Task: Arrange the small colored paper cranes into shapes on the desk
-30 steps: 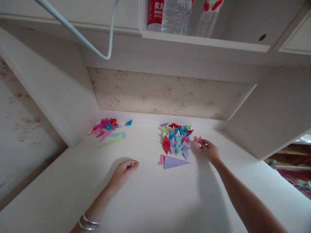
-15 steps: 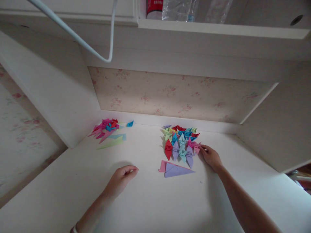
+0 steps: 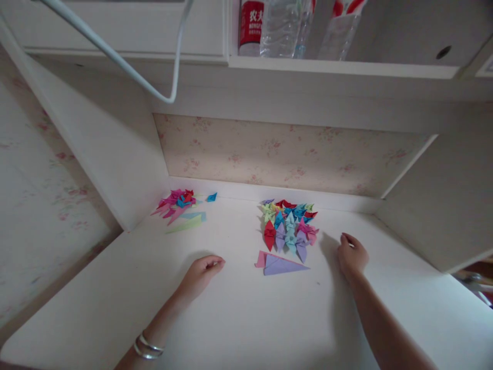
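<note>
My left hand [image 3: 203, 273] rests on the white desk [image 3: 239, 318], fingers curled and thumb meeting the fingertips, with nothing visible in them. Silver bangles [image 3: 148, 347] circle that wrist. My right hand [image 3: 353, 255] is raised a little to the right of a cluster of folded paper cranes, its fingers loosely closed and nothing showing in them. The cluster holds a red crane [image 3: 269, 235], a purple crane [image 3: 301, 247], a pink crane [image 3: 311, 234] and several others. In front of it lie a purple folded paper [image 3: 283, 265] and a pink folded paper [image 3: 260, 259].
A pile of pink folded papers [image 3: 175, 199] lies at the back left, with a green paper strip [image 3: 187, 224] and a small blue folded piece [image 3: 211, 197] nearby. A shelf with plastic bottles [image 3: 280, 31] overhangs the desk; a white curved lamp arm [image 3: 115, 57] hangs at upper left.
My right hand has let go of the pink crane at the cluster's right edge and pulled away to the right. The left hand stays in place. The view has tilted slightly upward.
</note>
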A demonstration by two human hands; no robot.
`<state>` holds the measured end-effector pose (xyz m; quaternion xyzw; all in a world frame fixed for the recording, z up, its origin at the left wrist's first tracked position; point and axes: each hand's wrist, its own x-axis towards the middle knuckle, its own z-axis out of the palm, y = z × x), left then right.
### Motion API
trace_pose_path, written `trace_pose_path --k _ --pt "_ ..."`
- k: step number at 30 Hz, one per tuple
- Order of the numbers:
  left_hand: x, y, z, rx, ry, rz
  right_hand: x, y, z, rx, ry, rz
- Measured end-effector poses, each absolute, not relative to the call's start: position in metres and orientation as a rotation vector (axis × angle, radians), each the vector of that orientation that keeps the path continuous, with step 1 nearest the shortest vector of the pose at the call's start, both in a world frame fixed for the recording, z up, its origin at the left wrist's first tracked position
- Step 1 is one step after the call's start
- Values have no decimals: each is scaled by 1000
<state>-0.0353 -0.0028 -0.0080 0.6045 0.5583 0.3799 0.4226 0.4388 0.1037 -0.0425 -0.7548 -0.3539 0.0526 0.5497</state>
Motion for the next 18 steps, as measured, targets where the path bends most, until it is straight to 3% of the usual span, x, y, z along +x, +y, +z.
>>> trace_pose_path --k 12,18 --pt "-32 -4 -15 1607 1409 900 358 40 -28 -1357 -377 576" --pt "-30 -7 -12 1608 1423 906 336 26 -32 -1364 -519 504"
